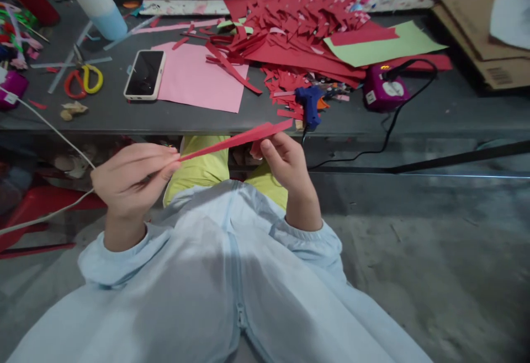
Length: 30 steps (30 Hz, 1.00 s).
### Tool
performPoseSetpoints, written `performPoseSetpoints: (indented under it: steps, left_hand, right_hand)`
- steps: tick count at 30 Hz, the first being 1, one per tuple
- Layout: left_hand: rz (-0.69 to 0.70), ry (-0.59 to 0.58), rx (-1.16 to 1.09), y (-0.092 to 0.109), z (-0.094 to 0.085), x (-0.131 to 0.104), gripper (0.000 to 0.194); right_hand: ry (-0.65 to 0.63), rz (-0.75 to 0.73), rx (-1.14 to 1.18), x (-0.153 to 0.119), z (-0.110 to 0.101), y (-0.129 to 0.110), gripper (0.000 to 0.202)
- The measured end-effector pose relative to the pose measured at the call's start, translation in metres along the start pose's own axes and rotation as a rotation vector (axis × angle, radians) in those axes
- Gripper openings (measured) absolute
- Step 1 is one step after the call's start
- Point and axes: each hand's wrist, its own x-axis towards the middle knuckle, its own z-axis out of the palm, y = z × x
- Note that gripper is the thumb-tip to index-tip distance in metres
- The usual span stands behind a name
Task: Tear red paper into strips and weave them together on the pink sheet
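Between my two hands a strip of red paper (pixel 232 141) is stretched above my lap, just in front of the table edge. My left hand (pixel 134 178) pinches its narrow left end between thumb and fingertips. At the wider right end, my right hand (pixel 285 161) grips the strip, thumb on the near side; a fold shows there. Some fingers of the right hand are hidden behind the paper. Beyond the right hand, a blue glue gun (pixel 310 106) lies at the table's front edge beside small red paper scraps (pixel 285 84).
A heap of cut red paper (pixel 298 26) covers the table's back middle, near a green sheet (pixel 385 45). Pink paper (pixel 202 78), a phone (pixel 144 74) and scissors (pixel 83 80) lie left. A purple power socket (pixel 385 89) trails a black cord; cardboard (pixel 476 20) lies right.
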Motion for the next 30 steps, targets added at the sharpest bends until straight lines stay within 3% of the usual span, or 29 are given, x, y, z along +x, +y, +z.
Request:
performPoseSetpoints:
  steps: [4,9,13,16,18,22,24,30]
  left_hand:
    - [0.163,-0.209,-0.053,-0.003,0.011,-0.001,0.006]
    - [0.302,-0.478,-0.155,-0.007,0.026,-0.001,0.01]
    - [0.237,-0.624,-0.116,-0.008,0.033,-0.003,0.032]
    - [0.126,-0.671,-0.154,-0.009,0.034,-0.003,0.05]
    - [0.054,-0.661,-0.132,-0.009,0.036,-0.002,0.055]
    - [-0.025,-0.381,-0.019,-0.008,0.043,0.004,0.068]
    - [-0.07,-0.305,-0.019,-0.006,0.046,0.007,0.07]
    - [-0.353,-0.255,-0.315,0.002,0.055,0.016,0.046]
  right_hand:
    - [0.128,0.015,0.106,0.008,0.003,-0.002,0.052]
    - [0.269,0.04,0.214,0.013,0.002,0.002,0.041]
    - [0.278,-0.02,0.218,0.011,0.002,0.0,0.038]
    - [0.176,0.008,0.193,0.007,0.004,-0.002,0.035]
    - [0.075,0.037,0.194,0.003,0.005,-0.004,0.03]
    - [-0.133,-0.002,0.12,-0.001,0.008,-0.009,0.017]
    - [-0.234,-0.04,0.051,-0.002,0.011,-0.013,0.012]
    - [-0.358,-0.132,-0.088,0.0,0.019,-0.028,0.006]
